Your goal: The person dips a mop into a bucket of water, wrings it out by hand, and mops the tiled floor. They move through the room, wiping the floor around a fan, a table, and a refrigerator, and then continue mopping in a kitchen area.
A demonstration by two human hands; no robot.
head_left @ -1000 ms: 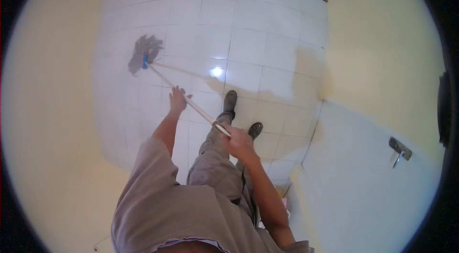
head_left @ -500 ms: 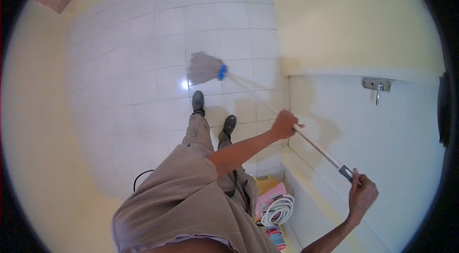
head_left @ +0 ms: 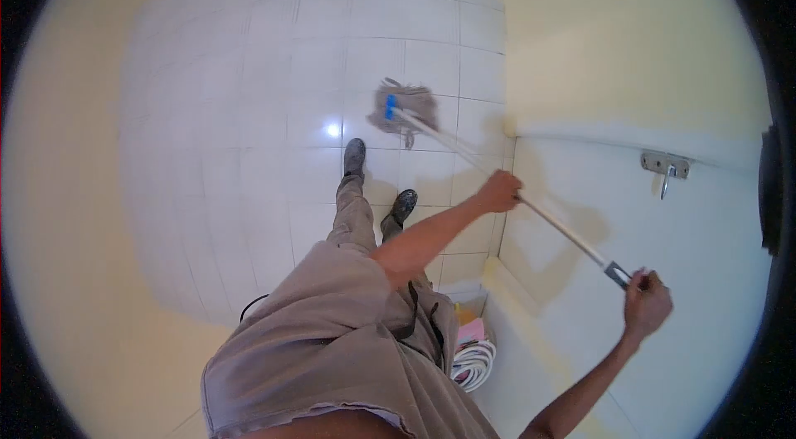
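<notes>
- Holding a long, pale, straight mop pole (head_left: 568, 232), we are wrapping our left hand (head_left: 500, 192) around it partway along and closing our right hand (head_left: 648, 304) about its upper end, by the dark grey grip (head_left: 615, 271).
- The pole is slanting from our right hand, past our left, down to a grey string mop head (head_left: 421, 103); our left hand is sitting nearer that head, our right farther off.
- The mop head is lying on the white square-tiled floor (head_left: 240, 99), forward of both hands and to their left, nearer the floor's right edge than its left, just beyond our dark, pale-specked boots (head_left: 355, 157).
- Its strands are spreading into a ragged, slightly blurred patch, loose ends poking out; a bright blue plastic connector (head_left: 390, 107) is joining it to the pole. We are not managing to tell whether it is wet.
- Near our right hip, a coiled white hose (head_left: 474, 366) is lying.
</notes>
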